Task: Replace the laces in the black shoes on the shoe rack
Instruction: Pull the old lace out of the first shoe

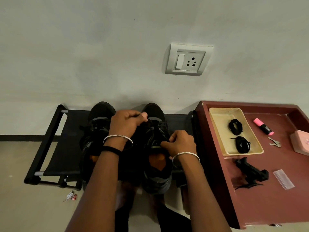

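- Viewing remotely through the head camera, I record two black shoes on the top shelf of the shoe rack (pixel 50 131), toes at the shelf's wall-side edge, heels at its near edge.
- The left-hand shoe (pixel 100 114) stands near the shelf's middle, with neither hand on it.
- The right-hand shoe (pixel 155 178) stands just beside it, toward the shelf's right edge, under both hands.
- Left hand (pixel 127 123): fingers and thumb curled together, pinching the lacing (pixel 155 126) at the toe end of the right-hand shoe. I cannot tell which strand is held, black on black.
- Right hand (pixel 182 143): thumb and forefinger pinch the upper's right side near the tongue; the other fingers are curled in.
- Two coiled spare laces (pixel 235 126) lie in a yellow tray (pixel 224 114) at the far left corner of the maroon side table (pixel 267 206), well apart from both hands.
- Also on the table: a pink highlighter (pixel 262 126) and keys (pixel 275 142) beside the tray, a pink box (pixel 301 143) at the right edge, and a black clip (pixel 252 174) and clear packet (pixel 283 179) on the near side of the tray.
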